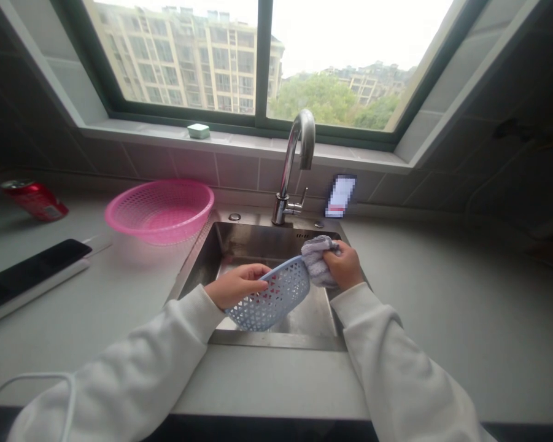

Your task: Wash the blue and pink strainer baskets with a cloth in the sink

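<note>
Both hands busy over a stainless steel kitchen sink

The left hand, fingers pressed together and curled over the rim, holds a pale blue plastic lattice basket tilted at the sink's centre; the right hand clenches a folded grey terry cloth against its far edge. A pink plastic basket sits left of the chrome gooseneck faucet.

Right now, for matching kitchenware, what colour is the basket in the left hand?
The basket is pale blue, diamond-latticed, best seen in the head view.
</note>
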Demonstrator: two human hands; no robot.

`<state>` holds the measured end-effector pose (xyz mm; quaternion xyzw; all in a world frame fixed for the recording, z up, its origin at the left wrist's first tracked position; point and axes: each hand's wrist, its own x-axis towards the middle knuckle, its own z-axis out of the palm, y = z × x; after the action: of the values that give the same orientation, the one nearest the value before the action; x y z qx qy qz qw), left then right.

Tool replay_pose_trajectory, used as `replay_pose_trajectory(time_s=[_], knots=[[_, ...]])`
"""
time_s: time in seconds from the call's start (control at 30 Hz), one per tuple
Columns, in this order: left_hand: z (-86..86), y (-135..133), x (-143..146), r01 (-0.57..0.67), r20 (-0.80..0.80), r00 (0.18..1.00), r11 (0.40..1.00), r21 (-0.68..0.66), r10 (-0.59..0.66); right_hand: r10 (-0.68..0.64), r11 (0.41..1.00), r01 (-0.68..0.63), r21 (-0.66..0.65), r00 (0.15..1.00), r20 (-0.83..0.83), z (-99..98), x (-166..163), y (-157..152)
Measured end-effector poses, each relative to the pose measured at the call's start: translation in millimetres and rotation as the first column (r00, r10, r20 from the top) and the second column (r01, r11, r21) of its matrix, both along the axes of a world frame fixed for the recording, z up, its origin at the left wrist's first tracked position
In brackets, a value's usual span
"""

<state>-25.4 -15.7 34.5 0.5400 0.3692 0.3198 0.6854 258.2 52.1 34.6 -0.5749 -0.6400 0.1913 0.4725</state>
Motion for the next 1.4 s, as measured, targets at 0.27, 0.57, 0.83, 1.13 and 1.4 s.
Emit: replay_pose_trajectory(time_s=[0.27, 0.57, 0.83, 1.13, 1.4], knots=[[-1.1, 1, 3, -0.116, -0.344, 0.907, 0.929, 0.350, 0.243, 0.107, 0.991, -0.107, 0.078, 0.994, 0.001, 6.1, -15, -13], [0.7, -1, 6, -0.152, -0.396, 0.840, 0.861, 0.485, 0.371, 0.308, 0.933, -0.326, 0.153, 0.942, 0.134, 8.5, -34, -26], [-0.7, -4, 11, -0.185, -0.358, 0.857, 0.870, 0.457, 0.370, 0.455, 0.863, -0.477, 0.165, 0.877, 0.156, 15.7, -57, -41], [4.5, -6, 12, -0.209, -0.355, 0.849, 0.867, 0.452, 0.390, 0.157, 0.978, -0.184, 0.095, 0.958, 0.238, 14.9, -38, -21], [6.9, -7, 11, -0.188, -0.368, 0.846, 0.862, 0.471, 0.385, 0.338, 0.927, -0.361, 0.104, 0.921, 0.192, 14.1, -47, -27]])
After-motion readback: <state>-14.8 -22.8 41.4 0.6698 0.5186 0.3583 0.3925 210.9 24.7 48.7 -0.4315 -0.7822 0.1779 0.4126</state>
